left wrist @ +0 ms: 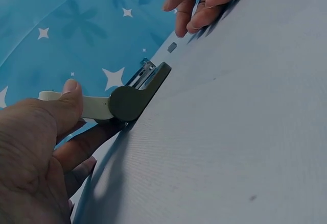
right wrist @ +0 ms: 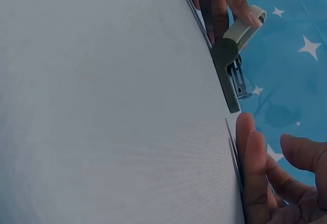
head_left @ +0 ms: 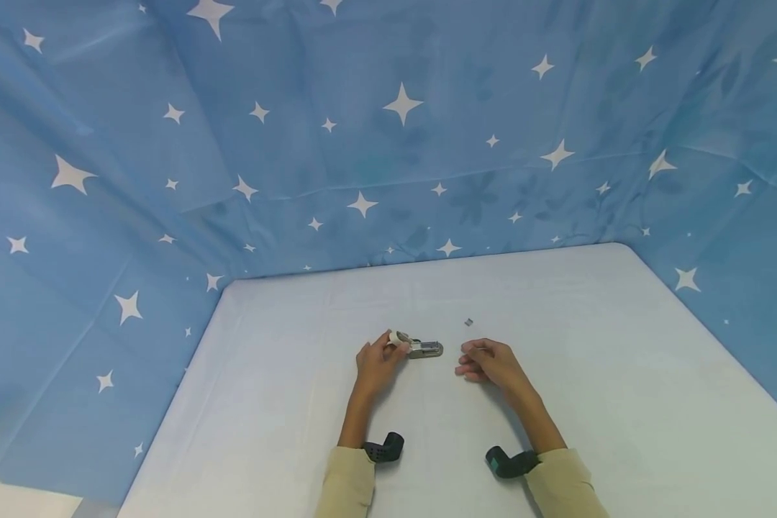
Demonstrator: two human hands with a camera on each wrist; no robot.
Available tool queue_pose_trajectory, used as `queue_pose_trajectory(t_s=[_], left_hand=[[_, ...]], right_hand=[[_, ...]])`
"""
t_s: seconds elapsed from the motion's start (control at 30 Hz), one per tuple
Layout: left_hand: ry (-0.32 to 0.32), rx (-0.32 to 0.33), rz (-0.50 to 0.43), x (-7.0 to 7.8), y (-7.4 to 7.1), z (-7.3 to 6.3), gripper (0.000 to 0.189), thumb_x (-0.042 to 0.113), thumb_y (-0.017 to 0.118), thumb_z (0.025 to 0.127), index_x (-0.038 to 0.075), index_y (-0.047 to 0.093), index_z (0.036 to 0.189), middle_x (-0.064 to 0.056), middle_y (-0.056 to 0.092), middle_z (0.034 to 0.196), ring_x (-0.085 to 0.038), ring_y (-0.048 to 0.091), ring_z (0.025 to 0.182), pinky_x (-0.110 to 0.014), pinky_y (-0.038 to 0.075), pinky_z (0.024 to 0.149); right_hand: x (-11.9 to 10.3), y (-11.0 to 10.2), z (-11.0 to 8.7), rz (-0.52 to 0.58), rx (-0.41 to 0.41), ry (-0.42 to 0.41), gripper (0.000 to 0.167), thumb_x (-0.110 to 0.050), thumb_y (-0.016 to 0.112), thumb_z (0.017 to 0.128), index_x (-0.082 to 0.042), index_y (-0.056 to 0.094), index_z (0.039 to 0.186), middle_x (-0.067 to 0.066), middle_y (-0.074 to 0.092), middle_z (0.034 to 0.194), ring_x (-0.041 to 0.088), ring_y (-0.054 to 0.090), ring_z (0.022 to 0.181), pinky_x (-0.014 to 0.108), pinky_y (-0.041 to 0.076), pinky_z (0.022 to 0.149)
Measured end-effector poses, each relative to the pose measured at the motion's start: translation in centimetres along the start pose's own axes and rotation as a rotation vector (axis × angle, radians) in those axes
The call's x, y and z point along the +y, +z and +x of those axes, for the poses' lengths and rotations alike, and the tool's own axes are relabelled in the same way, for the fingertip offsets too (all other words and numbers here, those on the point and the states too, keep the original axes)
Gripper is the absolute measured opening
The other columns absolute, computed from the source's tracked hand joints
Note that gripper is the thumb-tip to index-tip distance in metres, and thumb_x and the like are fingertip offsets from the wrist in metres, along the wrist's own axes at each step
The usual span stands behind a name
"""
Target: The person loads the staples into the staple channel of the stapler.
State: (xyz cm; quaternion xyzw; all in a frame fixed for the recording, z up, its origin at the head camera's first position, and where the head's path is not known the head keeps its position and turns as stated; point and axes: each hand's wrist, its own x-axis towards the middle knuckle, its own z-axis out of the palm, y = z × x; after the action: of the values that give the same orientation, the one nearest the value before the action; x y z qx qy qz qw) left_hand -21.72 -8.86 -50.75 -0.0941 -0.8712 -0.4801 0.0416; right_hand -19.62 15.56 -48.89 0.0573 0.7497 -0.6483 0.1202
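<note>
A small stapler (head_left: 425,349) lies on the white table, its cream top arm swung back from the dark green base and its metal staple channel bared. My left hand (head_left: 377,365) pinches the cream arm (left wrist: 97,106) between thumb and fingers. To the right of the stapler, my right hand (head_left: 492,365) hovers low over the cloth with its fingers loosely bent. In the right wrist view the thumb (right wrist: 301,152) stands apart from the fingers, with nothing between them. A small grey piece, like a short strip of staples (head_left: 469,322), lies just beyond the right hand.
A white cloth covers the table (head_left: 265,403). Blue curtains with white stars (head_left: 401,144) rise along its back and sides. Each wrist wears a dark camera mount (head_left: 511,462) close above the table.
</note>
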Motion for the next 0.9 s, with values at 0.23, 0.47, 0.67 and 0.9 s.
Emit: queue_pose_trajectory(t_s=[0.23,0.47,0.67,0.9], left_hand=[[0.017,0.009,-0.002,0.4,-0.3,-0.1,0.042,0.029,0.060,0.097,0.001,0.058,0.129,-0.018,0.069,0.117,-0.038,0.046,0.136,-0.064,0.013,0.115],[0.000,-0.010,-0.021,0.4,-0.3,-0.1,0.039,0.030,0.061,0.097,0.003,0.061,0.126,-0.018,0.067,0.121,-0.037,0.043,0.139,-0.062,0.010,0.117],[0.001,-0.023,-0.022,0.2,-0.2,-0.2,0.041,0.031,0.062,0.096,0.004,0.061,0.126,-0.017,0.066,0.124,-0.036,0.044,0.138,-0.062,0.011,0.117],[-0.019,-0.060,-0.011,-0.1,-0.4,-0.1,0.046,0.036,0.061,0.096,0.004,0.059,0.130,-0.017,0.064,0.128,-0.036,0.042,0.140,-0.060,0.009,0.118]], right_hand=[[-0.4,-0.1,0.4,0.017,0.002,0.016,0.034,-0.014,0.052,0.100,0.009,0.053,0.125,0.010,0.072,0.095,0.015,0.075,0.078,0.023,0.058,0.067],[-1.2,-0.3,1.1,-0.045,0.101,0.041,0.033,-0.018,0.053,0.100,0.005,0.055,0.123,0.013,0.071,0.097,0.014,0.074,0.071,0.024,0.059,0.064],[-1.3,-0.7,2.2,-0.085,0.208,0.005,0.033,-0.019,0.054,0.099,0.002,0.056,0.124,0.016,0.065,0.103,0.008,0.071,0.068,0.023,0.059,0.064],[-1.3,-0.5,4.1,-0.149,0.275,-0.042,0.043,-0.015,0.058,0.097,0.000,0.048,0.136,0.021,0.056,0.119,0.009,0.069,0.075,0.022,0.059,0.065]])
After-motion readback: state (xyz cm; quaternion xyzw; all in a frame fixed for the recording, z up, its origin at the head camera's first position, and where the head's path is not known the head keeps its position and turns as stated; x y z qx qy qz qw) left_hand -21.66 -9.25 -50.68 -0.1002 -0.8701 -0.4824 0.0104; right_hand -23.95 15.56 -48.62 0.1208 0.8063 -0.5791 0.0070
